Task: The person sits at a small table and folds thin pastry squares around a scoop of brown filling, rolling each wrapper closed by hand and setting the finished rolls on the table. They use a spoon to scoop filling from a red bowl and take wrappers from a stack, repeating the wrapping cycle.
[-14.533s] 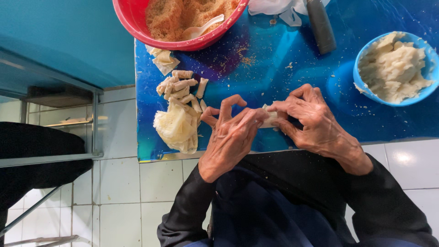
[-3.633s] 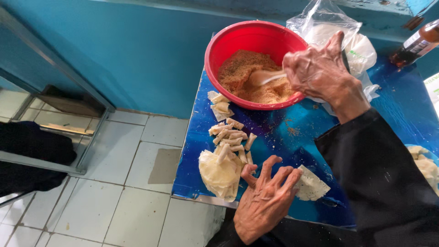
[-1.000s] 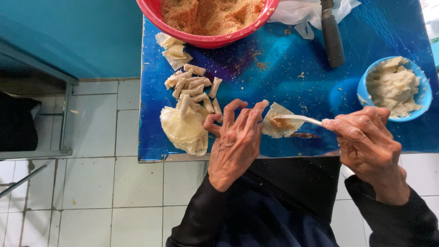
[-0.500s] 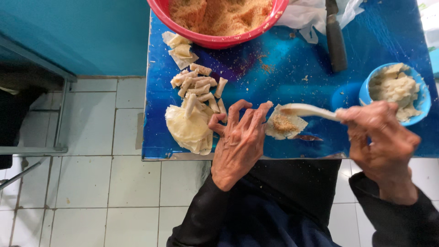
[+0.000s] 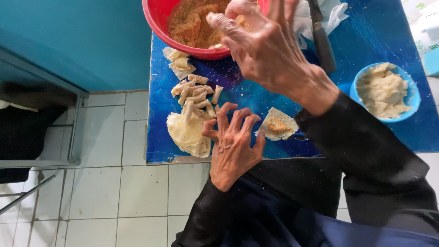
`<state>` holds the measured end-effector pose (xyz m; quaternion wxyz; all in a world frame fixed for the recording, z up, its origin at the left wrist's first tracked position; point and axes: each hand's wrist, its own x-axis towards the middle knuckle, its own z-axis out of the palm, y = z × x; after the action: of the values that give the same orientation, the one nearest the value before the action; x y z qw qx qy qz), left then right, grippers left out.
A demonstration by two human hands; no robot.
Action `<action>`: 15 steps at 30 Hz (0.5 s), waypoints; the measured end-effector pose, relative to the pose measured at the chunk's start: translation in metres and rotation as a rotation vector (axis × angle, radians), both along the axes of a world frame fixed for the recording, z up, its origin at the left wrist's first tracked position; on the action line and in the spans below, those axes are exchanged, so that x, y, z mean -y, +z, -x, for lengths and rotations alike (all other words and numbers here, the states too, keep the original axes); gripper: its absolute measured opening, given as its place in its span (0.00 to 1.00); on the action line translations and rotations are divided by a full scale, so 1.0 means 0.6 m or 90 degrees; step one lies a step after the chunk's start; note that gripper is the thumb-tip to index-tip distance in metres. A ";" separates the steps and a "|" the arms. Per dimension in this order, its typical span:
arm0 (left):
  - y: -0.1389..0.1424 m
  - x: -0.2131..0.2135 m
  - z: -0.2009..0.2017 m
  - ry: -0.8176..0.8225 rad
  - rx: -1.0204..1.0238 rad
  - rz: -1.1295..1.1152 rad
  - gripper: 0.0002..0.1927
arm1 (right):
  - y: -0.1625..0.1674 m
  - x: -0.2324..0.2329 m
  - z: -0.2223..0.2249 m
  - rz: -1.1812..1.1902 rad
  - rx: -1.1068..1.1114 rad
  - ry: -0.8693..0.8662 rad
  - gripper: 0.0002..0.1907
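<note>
From the head camera, looking down over the person's arms, a small triangular wrapper (image 5: 277, 127) lies flat on the blue table (image 5: 366, 41) near its front edge, with a little heap of brownish crumbly filling (image 5: 276, 125) on its middle. The left hand (image 5: 234, 147) rests just beside it on the left, fingers spread and curled like a claw, the fingertips on the table surface and the forefinger close to the wrapper's left edge; whether it actually touches the dough I cannot tell. It pinches nothing. The right hand (image 5: 265, 48) is lifted well above the table, away from the wrapper, over the rim of the red bowl (image 5: 161, 24) that holds the same brown filling; its fingers are loosely spread and bent, and I cannot make out anything held between them. Its dark sleeve (image 5: 366, 155) crosses over the table just right of the wrapper. To the left of the left hand sits a stack of round pale wrappers (image 5: 186, 135), and beyond that a cluster of small finished rolls (image 5: 197, 91). A blue bowl (image 5: 409, 98) of pale dough stands far right, and a dark-handled tool (image 5: 322, 41) lies near the red bowl
</note>
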<state>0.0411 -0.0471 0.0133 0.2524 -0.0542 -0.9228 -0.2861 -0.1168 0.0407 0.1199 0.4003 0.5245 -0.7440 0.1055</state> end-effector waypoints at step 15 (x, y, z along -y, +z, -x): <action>-0.012 -0.027 -0.045 0.100 -0.031 0.121 0.17 | -0.161 -0.228 -0.191 0.096 0.445 -0.277 0.12</action>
<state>0.0679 -0.0307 0.0060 0.2902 -0.0126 -0.9406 -0.1757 -0.0020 0.1774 0.0234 0.1742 0.2567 -0.9187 0.2444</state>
